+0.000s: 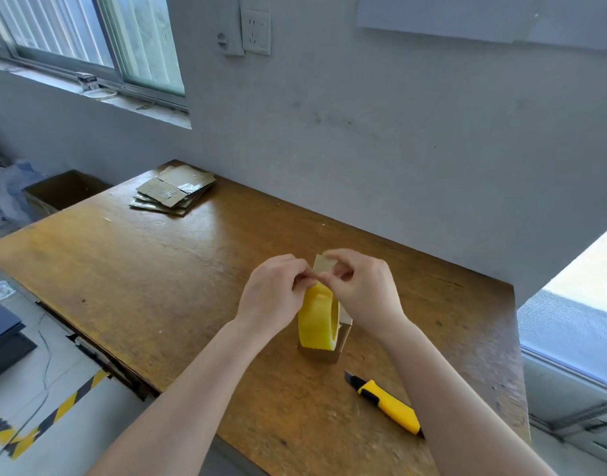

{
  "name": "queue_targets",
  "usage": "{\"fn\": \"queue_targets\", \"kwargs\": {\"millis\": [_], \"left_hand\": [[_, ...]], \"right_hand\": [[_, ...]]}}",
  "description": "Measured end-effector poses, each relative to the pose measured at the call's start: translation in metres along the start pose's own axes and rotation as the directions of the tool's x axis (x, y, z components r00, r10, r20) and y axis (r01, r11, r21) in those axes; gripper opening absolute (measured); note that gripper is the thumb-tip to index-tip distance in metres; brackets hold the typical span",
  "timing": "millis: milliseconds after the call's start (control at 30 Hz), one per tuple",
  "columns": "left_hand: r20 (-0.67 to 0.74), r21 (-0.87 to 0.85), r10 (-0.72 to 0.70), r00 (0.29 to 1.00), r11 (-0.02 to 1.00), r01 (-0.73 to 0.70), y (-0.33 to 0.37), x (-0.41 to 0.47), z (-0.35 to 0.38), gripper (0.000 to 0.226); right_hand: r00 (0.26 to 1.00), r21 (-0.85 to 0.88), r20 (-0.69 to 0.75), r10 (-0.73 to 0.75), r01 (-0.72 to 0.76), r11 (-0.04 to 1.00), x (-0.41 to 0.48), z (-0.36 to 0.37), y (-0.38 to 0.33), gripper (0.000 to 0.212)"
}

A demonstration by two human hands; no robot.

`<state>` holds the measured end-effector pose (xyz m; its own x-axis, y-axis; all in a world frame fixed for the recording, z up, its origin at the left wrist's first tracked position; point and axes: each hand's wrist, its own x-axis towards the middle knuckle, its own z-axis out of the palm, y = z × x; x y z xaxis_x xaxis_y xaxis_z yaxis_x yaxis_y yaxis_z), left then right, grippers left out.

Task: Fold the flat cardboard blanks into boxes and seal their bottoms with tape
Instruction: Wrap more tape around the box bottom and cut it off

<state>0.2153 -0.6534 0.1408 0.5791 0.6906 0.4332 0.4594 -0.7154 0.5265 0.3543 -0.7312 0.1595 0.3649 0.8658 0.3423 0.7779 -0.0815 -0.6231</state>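
Head view: pinching the top rim of the upright yellow tape roll [317,324], directly beneath the clamped fingers [296,274], left hand [274,292] and right hand [365,290] equally near, small brown cardboard box [324,353] touching behind it.

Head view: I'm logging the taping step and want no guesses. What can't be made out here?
All in the head view.
Free end of the tape roll: hidden under the pinching fingertips of the left hand and right hand.
Small box, bottom flaps: covered by the roll and hands.
Utility knife, rear end: behind the right forearm.
Stack of blanks: too small to count.
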Motion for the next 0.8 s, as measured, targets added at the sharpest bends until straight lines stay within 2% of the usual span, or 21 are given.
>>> {"fn": "queue_targets", "kwargs": {"millis": [67,133,233,300,367,433,533,667,800], "left_hand": [[-0.009,-0.013,-0.076,0.997,0.997,0.076,0.000,0.002,0.003,0.007],[-0.008,-0.052,-0.199,0.980,0.979,0.198,0.000,0.004,0.006,0.011],[-0.003,-0.169,-0.360,0.933,0.920,0.354,-0.004,0.009,0.010,0.012],[0.012,-0.219,-0.431,0.902,0.879,0.423,-0.008,0.011,0.014,0.012],[0.038,-0.253,-0.458,0.888,0.855,0.452,-0.011,0.013,0.017,0.015],[0.070,-0.241,-0.458,0.886,0.854,0.461,-0.010,0.015,0.017,0.020],[0.096,-0.253,-0.496,0.863,0.827,0.503,-0.012,0.019,0.020,0.022],[0.192,-0.457,-0.611,0.768,0.637,0.621,-0.016,0.022,0.029,0.024],[0.217,-0.496,-0.683,0.697,0.538,0.682,-0.026,0.023,0.030,0.024]], "right_hand": [[0.986,0.125,-0.104,0.132,-0.119,0.985,0.000,0.003,0.001,0.026],[0.964,0.183,-0.103,0.247,-0.226,0.957,0.001,0.004,0.008,0.022],[0.934,0.162,0.196,0.298,-0.330,0.930,-0.001,0.005,0.024,0.040],[0.909,0.077,0.313,0.277,-0.314,0.946,-0.001,0.007,0.029,0.041],[0.925,0.035,0.294,0.242,-0.263,0.964,0.000,0.007,0.031,0.033],[0.946,0.074,0.259,0.195,-0.220,0.973,0.000,0.006,0.028,0.026],[0.961,0.067,0.228,0.156,-0.176,0.982,0.003,-0.001,0.023,0.029],[0.956,-0.169,0.230,0.180,-0.143,0.975,0.020,-0.013,0.014,0.045],[0.939,-0.364,0.214,0.267,-0.177,0.914,0.026,-0.025,0.024,0.048]]}}
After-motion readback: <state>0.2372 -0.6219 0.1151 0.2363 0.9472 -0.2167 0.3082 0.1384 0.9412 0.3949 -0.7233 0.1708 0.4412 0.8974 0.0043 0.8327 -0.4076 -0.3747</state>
